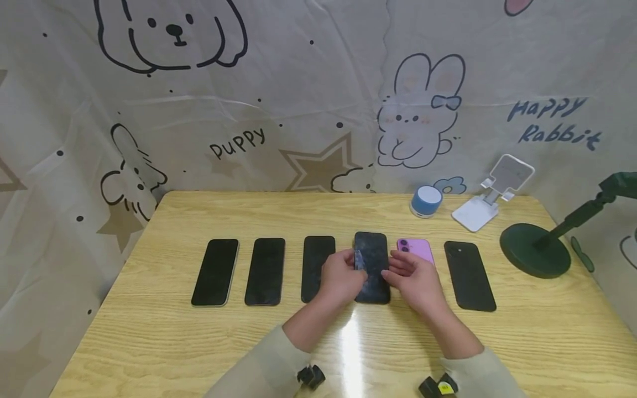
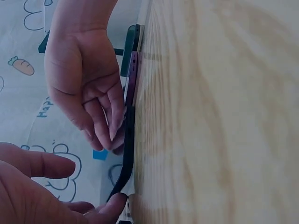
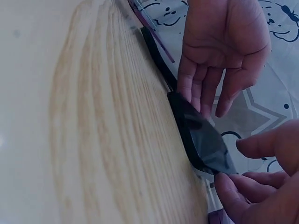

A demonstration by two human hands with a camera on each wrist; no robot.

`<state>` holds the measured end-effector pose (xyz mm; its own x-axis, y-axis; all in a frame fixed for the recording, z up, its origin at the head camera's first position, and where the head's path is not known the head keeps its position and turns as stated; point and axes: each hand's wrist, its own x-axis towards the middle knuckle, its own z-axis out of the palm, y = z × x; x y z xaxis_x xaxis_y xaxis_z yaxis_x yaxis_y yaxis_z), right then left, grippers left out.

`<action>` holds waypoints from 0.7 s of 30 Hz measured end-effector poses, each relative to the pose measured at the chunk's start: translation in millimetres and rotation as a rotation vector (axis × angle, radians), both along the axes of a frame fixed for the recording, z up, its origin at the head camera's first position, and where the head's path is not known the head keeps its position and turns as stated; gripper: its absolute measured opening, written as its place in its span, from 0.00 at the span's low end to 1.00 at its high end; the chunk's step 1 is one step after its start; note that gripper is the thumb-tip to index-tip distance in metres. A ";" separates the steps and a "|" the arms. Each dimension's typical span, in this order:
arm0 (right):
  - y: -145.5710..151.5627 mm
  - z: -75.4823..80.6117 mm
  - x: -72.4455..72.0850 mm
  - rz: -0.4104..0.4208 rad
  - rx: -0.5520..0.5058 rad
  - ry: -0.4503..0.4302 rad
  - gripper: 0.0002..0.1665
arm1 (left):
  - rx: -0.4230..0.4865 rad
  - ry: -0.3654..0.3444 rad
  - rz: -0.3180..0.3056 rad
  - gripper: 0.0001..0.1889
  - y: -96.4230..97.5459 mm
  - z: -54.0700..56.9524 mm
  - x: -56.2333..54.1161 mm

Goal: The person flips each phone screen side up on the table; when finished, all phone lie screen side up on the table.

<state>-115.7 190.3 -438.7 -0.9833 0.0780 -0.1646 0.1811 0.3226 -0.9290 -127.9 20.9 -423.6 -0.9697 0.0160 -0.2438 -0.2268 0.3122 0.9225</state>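
Observation:
Six phones lie in a row on the wooden table. My two hands meet at the fourth one, a black phone with a smudged face. My left hand touches its left edge with nearly straight fingers. From the other side, my right hand touches the right edge with its fingertips. In the left wrist view the black phone shows edge-on against the table. Neither hand wraps around it. The right hand partly covers a purple phone.
Three black phones lie to the left and another black one to the right. At the back right stand a blue-and-white round object, a white phone stand and a dark green lamp base.

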 end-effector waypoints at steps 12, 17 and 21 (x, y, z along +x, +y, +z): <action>0.6 3.4 4.3 0.155 0.083 -0.003 0.36 | -0.048 -0.001 -0.065 0.32 -1.4 -2.6 6.4; 0.6 5.1 4.0 0.195 0.108 -0.002 0.37 | -0.062 0.008 -0.078 0.33 -1.7 -1.9 6.4; 3.1 8.2 4.4 0.222 0.131 0.005 0.38 | -0.068 0.014 -0.072 0.34 -1.3 -0.6 6.2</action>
<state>-111.4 193.4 -430.6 -0.9795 -0.1193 -0.1622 0.0878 0.4720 -0.8772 -121.7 19.6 -424.2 -0.9700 0.0695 -0.2328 -0.1884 0.3896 0.9015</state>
